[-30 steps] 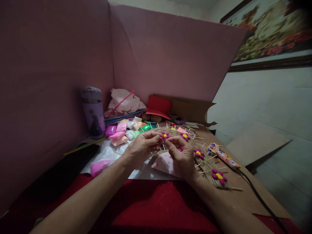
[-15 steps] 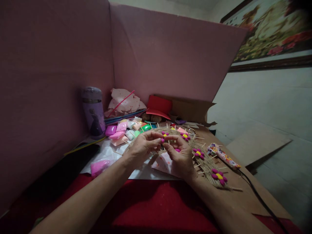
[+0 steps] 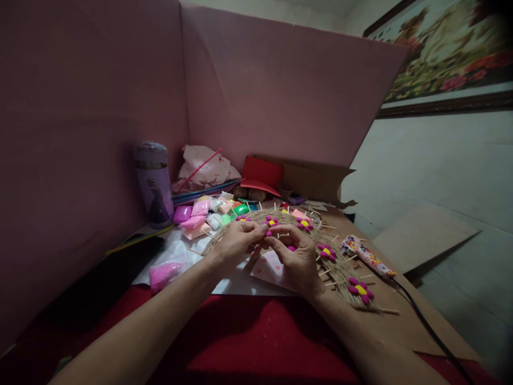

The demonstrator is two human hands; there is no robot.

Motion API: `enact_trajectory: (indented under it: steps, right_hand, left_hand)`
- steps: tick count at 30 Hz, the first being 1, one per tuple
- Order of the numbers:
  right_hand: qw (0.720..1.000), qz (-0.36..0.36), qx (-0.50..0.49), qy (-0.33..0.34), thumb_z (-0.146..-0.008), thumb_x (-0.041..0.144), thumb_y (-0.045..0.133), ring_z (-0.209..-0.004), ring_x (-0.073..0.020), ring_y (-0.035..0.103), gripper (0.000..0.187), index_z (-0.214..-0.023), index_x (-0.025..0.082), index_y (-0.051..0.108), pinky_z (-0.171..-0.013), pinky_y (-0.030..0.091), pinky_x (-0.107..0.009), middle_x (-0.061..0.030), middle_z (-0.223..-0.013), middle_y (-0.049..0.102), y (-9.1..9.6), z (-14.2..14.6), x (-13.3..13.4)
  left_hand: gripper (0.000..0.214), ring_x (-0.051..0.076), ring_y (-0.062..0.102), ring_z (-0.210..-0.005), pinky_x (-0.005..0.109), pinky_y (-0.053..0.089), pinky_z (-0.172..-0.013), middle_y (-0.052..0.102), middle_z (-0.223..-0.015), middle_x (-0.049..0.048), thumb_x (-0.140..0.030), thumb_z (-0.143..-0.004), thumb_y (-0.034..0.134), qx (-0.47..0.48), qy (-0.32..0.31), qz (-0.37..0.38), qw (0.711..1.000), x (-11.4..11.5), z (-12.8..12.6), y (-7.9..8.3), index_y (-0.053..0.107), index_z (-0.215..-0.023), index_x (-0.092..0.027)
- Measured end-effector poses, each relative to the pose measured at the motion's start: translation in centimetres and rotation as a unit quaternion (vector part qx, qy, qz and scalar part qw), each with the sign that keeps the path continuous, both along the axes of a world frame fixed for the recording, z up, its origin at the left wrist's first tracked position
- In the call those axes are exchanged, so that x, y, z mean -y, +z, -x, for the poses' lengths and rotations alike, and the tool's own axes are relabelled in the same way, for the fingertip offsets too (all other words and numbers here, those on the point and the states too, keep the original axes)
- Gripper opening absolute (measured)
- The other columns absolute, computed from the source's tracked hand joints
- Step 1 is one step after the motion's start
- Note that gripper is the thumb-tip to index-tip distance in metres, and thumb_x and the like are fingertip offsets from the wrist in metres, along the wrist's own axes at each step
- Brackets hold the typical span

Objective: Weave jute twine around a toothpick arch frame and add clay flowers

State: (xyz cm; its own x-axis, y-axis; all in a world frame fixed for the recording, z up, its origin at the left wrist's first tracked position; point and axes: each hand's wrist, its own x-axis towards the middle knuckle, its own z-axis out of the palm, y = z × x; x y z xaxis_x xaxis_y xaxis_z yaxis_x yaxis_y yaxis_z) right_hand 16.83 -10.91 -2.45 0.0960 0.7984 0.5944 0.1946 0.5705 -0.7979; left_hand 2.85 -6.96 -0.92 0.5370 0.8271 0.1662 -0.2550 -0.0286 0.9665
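Your left hand [image 3: 237, 241], now slightly lower, and right hand [image 3: 298, 260] seemingly pinch purple clay [image 3: 269, 233]. One bag [image 3: 181, 261] holds pink clay [image 3: 162, 276].

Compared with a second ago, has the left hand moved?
Yes: the left hand sits slightly lower in view against the twine arch, uncovering a magenta flower on it.

Dimly lit: tall pink panels [image 3: 276, 96]; framed picture [image 3: 452, 59] on pale tiled wall [image 3: 425, 160].
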Motion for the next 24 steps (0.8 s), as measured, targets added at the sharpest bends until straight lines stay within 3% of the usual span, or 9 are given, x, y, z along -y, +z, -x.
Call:
enact_trajectory:
  steps: [5, 11, 24]
  right_hand:
    - [1.000, 0.001, 0.023, -0.021, -0.075, 0.028, 0.068, -0.047, -0.0108, 0.053, 0.019, -0.092, 0.019, 0.062, -0.044, 0.039, -0.022, 0.0037, -0.057, 0.060, 0.01, -0.10, -0.08]
    - [0.999, -0.021, 0.017, -0.020, -0.078, 0.027, 0.065, -0.062, -0.0137, 0.062, 0.011, -0.087, 0.020, 0.064, -0.055, 0.047, -0.025, -0.0003, -0.074, 0.068, 0.01, -0.02, -0.05]
    - [0.999, -0.009, 0.033, -0.022, -0.078, 0.027, 0.066, -0.053, -0.0111, 0.056, 0.013, -0.088, 0.020, 0.064, -0.046, 0.041, -0.022, 0.0011, -0.067, 0.064, -0.02, -0.11, -0.09]
  left_hand:
    - [0.033, 0.004, 0.040, -0.044, 0.019, 0.027, -0.044, 0.050, -0.053, -0.0021, -0.042, -0.073, 0.065, -0.013, 0.024, -0.015, 1.000, -0.05, 0.12, 0.15, 0.056, -0.064, -0.012]
    - [0.036, 0.005, 0.042, -0.043, 0.020, 0.029, -0.043, 0.053, -0.058, -0.0007, -0.047, -0.074, 0.062, -0.028, 0.035, -0.007, 0.999, -0.01, 0.12, 0.20, 0.056, -0.067, -0.012]
    - [0.033, 0.004, 0.039, -0.042, 0.019, 0.026, -0.043, 0.051, -0.052, -0.0016, -0.042, -0.071, 0.067, -0.028, 0.043, -0.023, 0.998, 0.01, 0.14, 0.37, 0.057, -0.063, -0.012]
